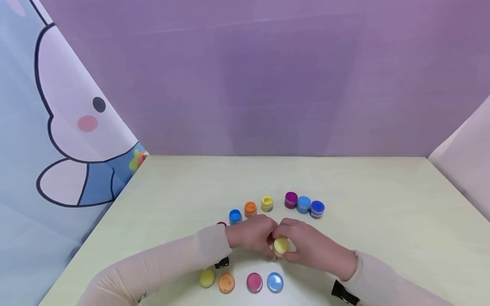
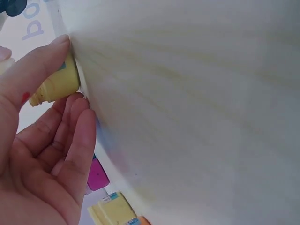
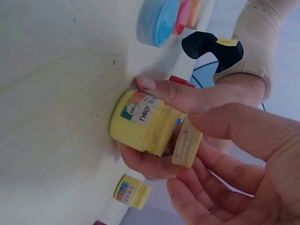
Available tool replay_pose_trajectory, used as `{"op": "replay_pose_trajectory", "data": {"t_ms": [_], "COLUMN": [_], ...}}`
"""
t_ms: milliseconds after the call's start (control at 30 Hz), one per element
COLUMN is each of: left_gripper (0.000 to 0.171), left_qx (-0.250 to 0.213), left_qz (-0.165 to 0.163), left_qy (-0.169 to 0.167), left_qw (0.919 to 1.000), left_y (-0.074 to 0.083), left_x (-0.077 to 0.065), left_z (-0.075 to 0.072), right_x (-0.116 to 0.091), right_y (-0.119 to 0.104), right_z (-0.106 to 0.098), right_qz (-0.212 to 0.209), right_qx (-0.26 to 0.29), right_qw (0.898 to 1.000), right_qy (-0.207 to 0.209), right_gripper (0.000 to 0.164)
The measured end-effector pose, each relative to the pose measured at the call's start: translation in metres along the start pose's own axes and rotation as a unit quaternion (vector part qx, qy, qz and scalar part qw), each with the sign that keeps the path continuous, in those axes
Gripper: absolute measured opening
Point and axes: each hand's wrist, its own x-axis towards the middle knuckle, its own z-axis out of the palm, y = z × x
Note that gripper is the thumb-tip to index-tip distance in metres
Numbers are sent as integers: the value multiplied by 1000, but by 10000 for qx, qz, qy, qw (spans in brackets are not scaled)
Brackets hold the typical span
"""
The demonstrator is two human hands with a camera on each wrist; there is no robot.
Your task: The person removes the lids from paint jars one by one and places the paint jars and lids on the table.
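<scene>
My left hand (image 1: 254, 234) holds a yellow paint jar (image 3: 136, 122) low on the table, thumb on one side and fingers on the other. The jar's threaded neck shows in the right wrist view. My right hand (image 1: 311, 246) pinches the jar's yellow lid (image 3: 187, 143) between thumb and fingers, and the lid is apart from the neck and tilted. Seen from the head, this lid faces up and hides most of the jar. In the left wrist view the jar (image 2: 63, 84) stands between thumb and fingertips.
Beyond my hands stand uncapped blue (image 1: 235, 216), orange (image 1: 250, 208) and yellow (image 1: 267, 203) jars. Purple (image 1: 291, 199), light blue (image 1: 303, 204) and dark blue (image 1: 317, 209) jars are to their right. Yellow (image 1: 207, 278), orange (image 1: 226, 282), pink (image 1: 254, 282) and blue (image 1: 275, 282) lids lie nearer me.
</scene>
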Motion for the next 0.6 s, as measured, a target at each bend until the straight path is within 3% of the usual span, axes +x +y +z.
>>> {"op": "replay_pose_trajectory", "data": {"t_ms": [167,433,600], "left_gripper": [33,33,36], "left_qx": [173,162,407], "left_qz": [186,97,91], "left_qy": [-129,-271,-361], "left_qw": [9996,9995,9985], "left_y": [1,3,4], "left_x": [0,-3,-2], "left_z": [-1,-5,-7], "right_x": [-12,-25,-34], "right_y": [-5,-11,-9], "right_z": [-4,5,14], "right_qz": [232,496,923], "right_qx": [-57,-455,-435], "right_qw": [9994,9950,9884], "right_qy": [-254,-737,-1129], "right_gripper": [30,30,30]}}
